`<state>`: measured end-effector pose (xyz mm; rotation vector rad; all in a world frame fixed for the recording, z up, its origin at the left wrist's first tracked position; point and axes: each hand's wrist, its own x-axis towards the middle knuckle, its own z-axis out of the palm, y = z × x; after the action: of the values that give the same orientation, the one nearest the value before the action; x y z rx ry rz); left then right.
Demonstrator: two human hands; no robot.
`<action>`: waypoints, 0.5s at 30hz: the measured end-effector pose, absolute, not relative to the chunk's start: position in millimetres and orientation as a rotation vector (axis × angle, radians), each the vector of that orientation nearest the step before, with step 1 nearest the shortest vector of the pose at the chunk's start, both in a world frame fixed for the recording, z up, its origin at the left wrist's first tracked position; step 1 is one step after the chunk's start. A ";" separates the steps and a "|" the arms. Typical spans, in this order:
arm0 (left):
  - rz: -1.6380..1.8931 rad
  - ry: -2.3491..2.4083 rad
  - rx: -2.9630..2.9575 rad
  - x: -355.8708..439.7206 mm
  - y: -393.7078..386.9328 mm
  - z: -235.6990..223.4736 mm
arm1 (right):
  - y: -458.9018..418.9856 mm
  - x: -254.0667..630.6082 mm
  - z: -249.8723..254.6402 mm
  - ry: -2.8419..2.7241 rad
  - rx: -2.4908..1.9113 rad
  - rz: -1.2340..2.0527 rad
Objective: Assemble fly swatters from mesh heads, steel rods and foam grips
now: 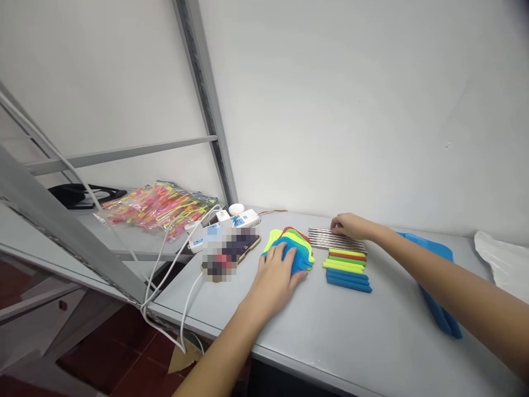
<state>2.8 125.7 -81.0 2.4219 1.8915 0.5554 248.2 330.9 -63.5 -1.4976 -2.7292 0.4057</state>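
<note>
My left hand (276, 274) lies flat with fingers spread on a fanned stack of coloured mesh pieces (301, 247), blue on top, then green, red and yellow. My right hand (349, 224) reaches to the far end of a row of thin metal rods (336, 241) lying side by side; its fingers curl down onto them, pinching at the rods. Just in front of the rods lie several coloured handles (347, 267) in yellow, red, green and blue, parallel to each other.
A grey table (330, 336) stands against a white wall. A phone (231, 253) and a white power strip (231, 222) with cables sit at the left. A bag of bright toys (157, 207) lies on a metal shelf. A blue mesh sheet (438, 275) and white plastic (502, 259) sit right.
</note>
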 end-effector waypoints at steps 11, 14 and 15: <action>0.557 1.562 2.655 60.8 120.7 -72.2 | 336.3 253.2 -56.7 -2.659 -1.632 0.840; 0.523 1.559 2.670 68.4 119.2 -75.7 | 334.9 254.8 -58.5 -2.636 -1.653 0.871; 0.527 1.559 2.665 68.7 117.8 -77.1 | 334.0 255.3 -58.9 -2.621 -1.660 0.863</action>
<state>68.7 117.8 -77.1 2.6653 1.5593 0.5267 255.3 334.0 -58.9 -1.6596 -2.6212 0.8634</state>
